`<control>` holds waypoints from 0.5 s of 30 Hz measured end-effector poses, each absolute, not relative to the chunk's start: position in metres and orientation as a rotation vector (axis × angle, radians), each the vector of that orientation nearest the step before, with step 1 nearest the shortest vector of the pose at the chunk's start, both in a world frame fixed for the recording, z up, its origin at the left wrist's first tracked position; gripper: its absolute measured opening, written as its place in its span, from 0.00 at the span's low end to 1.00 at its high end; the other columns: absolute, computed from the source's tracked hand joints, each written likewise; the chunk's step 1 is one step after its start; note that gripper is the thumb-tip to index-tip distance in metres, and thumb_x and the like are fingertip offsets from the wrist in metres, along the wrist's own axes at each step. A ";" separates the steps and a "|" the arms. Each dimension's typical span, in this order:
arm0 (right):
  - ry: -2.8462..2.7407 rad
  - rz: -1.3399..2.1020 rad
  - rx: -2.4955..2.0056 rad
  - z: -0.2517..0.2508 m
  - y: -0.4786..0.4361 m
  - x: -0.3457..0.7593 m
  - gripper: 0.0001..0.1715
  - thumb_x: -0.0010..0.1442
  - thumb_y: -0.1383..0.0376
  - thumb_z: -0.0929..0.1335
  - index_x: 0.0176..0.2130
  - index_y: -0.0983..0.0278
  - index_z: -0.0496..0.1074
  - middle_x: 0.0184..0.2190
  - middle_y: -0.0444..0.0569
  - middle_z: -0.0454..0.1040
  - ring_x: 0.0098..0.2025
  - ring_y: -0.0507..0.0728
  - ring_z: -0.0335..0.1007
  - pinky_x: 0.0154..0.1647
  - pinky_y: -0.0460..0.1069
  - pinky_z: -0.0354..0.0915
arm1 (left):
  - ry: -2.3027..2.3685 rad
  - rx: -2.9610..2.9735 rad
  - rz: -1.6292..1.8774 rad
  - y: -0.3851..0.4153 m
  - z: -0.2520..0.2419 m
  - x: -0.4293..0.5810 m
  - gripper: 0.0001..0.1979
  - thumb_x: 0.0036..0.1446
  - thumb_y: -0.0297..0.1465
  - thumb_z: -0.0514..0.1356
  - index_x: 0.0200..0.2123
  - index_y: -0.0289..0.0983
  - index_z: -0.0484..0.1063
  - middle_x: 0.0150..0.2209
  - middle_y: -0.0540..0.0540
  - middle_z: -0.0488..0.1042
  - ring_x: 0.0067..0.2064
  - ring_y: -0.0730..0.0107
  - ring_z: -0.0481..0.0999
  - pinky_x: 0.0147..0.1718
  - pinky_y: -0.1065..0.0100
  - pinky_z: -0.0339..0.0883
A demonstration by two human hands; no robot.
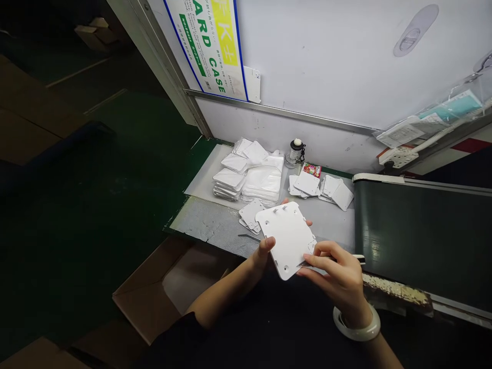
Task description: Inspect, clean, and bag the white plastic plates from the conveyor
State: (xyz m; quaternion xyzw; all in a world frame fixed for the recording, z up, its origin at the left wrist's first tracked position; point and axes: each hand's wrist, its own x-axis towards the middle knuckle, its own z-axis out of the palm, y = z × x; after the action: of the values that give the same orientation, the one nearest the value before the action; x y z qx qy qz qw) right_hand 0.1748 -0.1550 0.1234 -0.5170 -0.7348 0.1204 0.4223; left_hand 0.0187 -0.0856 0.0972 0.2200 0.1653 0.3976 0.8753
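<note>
My left hand [267, 247] is closed on a white square plastic plate [288, 236], thumb on its near edge and fingertips showing past the far side. Small pegs, clips and corner holes show on the plate's upturned face. My right hand [338, 269] pinches a slim pointed tool [360, 259] whose tip lies at the plate's lower right edge; most of it is hidden by the fingers, so its exact kind is unclear. Behind the plate, a few similar white plates [251, 214] lie on the table beside a thin curved metal tool [248, 236].
Stacks of white plates [227, 180] and clear plastic bags [263, 182] stand at the back left. More plates [306, 183] lie near a small bottle [294, 152]. A dark green conveyor belt [423, 230] runs at right; an open cardboard box [154, 282] sits below left.
</note>
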 end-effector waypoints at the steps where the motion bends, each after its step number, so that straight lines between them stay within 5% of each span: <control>1: -1.839 0.304 -1.291 0.123 -0.155 0.175 0.11 0.52 0.65 0.74 0.39 0.59 0.76 0.31 0.47 0.71 0.26 0.51 0.66 0.26 0.48 0.63 | 0.340 0.458 0.829 -0.086 0.097 0.019 0.50 0.36 0.52 0.66 0.62 0.42 0.53 0.55 0.36 0.69 0.52 0.44 0.70 0.49 0.47 0.63; 15: -1.926 0.251 -1.251 0.118 -0.150 0.174 0.05 0.54 0.67 0.73 0.35 0.63 0.76 0.29 0.48 0.74 0.28 0.52 0.70 0.29 0.47 0.64 | 0.354 0.368 0.830 -0.086 0.094 0.024 0.46 0.40 0.44 0.64 0.63 0.40 0.53 0.48 0.39 0.74 0.45 0.50 0.74 0.44 0.52 0.66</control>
State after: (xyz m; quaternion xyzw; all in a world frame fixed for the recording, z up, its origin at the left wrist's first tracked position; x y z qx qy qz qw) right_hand 0.1737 -0.1497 0.1176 -0.4954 -0.7626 0.0992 0.4038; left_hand 0.0243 -0.0862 0.0936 0.1768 0.1701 0.3988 0.8836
